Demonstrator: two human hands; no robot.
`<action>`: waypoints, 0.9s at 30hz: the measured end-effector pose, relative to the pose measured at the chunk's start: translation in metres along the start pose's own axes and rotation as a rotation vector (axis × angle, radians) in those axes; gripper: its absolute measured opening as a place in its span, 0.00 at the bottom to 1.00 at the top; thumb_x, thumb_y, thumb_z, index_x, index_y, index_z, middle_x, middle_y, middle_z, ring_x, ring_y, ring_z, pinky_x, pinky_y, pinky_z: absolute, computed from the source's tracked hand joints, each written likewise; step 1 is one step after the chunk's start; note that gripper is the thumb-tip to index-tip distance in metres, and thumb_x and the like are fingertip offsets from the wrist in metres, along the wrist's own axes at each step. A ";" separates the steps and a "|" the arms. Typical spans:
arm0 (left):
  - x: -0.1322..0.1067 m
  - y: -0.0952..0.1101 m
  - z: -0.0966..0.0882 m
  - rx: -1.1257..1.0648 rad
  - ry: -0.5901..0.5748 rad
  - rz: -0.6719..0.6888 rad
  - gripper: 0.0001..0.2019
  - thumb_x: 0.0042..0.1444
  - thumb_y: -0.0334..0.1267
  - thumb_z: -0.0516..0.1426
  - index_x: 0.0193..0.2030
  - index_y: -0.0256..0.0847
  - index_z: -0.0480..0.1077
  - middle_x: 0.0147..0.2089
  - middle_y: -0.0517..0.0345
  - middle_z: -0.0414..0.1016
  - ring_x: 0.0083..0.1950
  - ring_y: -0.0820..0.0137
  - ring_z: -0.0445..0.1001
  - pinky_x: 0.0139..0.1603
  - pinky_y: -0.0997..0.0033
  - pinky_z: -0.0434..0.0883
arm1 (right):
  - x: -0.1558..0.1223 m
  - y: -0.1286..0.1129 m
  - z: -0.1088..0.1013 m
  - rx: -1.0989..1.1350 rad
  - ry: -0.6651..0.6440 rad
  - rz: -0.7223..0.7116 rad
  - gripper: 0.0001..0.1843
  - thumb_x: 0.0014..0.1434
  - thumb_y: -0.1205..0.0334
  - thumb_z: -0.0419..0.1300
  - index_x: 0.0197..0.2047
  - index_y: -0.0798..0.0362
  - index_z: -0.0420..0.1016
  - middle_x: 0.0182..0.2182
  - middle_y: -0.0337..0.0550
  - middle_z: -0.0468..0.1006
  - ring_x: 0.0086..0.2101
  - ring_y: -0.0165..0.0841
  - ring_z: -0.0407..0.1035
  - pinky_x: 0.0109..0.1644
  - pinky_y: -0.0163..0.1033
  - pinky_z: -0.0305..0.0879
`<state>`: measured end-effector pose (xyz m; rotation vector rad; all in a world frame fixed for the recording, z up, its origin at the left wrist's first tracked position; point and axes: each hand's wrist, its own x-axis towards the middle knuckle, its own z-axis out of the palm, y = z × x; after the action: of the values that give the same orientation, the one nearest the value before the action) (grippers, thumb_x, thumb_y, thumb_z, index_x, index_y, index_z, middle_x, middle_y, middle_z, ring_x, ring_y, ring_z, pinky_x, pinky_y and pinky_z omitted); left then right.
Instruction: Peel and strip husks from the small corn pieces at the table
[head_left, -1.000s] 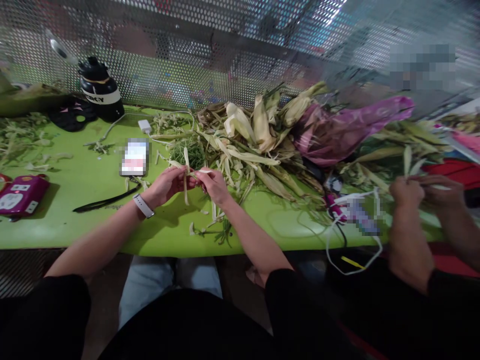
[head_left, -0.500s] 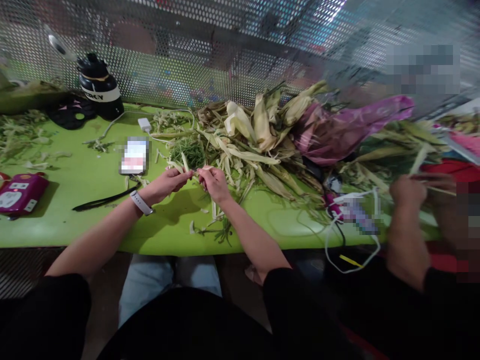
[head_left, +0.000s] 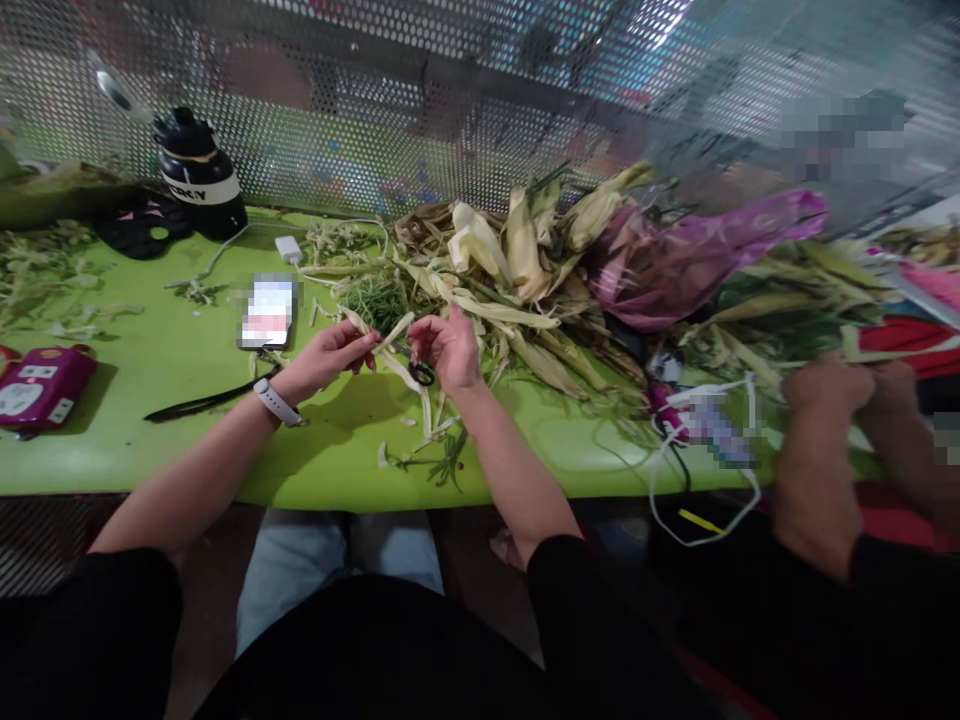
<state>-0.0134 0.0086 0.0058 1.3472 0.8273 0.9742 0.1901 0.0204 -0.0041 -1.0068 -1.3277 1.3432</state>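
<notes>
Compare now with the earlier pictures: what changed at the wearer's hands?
The right hand has moved rightward, away from the left hand, and loosened; a black handle now shows beside it, whether held is unclear. The left hand still pinches pale husk. The phone and bottle stayed put.

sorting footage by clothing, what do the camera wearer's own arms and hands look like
Short black fabric sleeves end near the elbows. A pale, smooth wristband circles the wrist of the left hand; the right hand has none. Neither wears a glove.
</notes>
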 end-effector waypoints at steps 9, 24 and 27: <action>0.001 -0.002 -0.003 0.128 -0.104 0.050 0.11 0.56 0.45 0.63 0.34 0.37 0.76 0.27 0.57 0.71 0.26 0.76 0.65 0.27 0.76 0.62 | -0.006 0.002 0.013 0.019 -0.004 -0.047 0.22 0.47 0.42 0.68 0.34 0.52 0.73 0.23 0.35 0.73 0.24 0.26 0.65 0.29 0.34 0.62; 0.001 0.005 0.001 0.012 -0.106 0.070 0.10 0.52 0.37 0.65 0.40 0.37 0.75 0.36 0.50 0.77 0.35 0.67 0.77 0.34 0.70 0.71 | -0.003 0.002 0.006 -0.008 0.068 -0.101 0.21 0.58 0.42 0.54 0.32 0.51 0.72 0.24 0.38 0.71 0.26 0.30 0.68 0.35 0.37 0.67; -0.001 0.007 0.000 -0.056 -0.139 0.085 0.09 0.53 0.37 0.64 0.41 0.38 0.76 0.38 0.50 0.77 0.36 0.67 0.77 0.34 0.70 0.71 | 0.001 0.001 -0.001 0.052 0.081 -0.209 0.22 0.60 0.46 0.46 0.37 0.51 0.74 0.34 0.43 0.76 0.37 0.34 0.72 0.45 0.41 0.69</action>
<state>-0.0139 0.0075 0.0123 1.3941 0.6382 0.9514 0.1912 0.0216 -0.0052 -0.8529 -1.2926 1.1621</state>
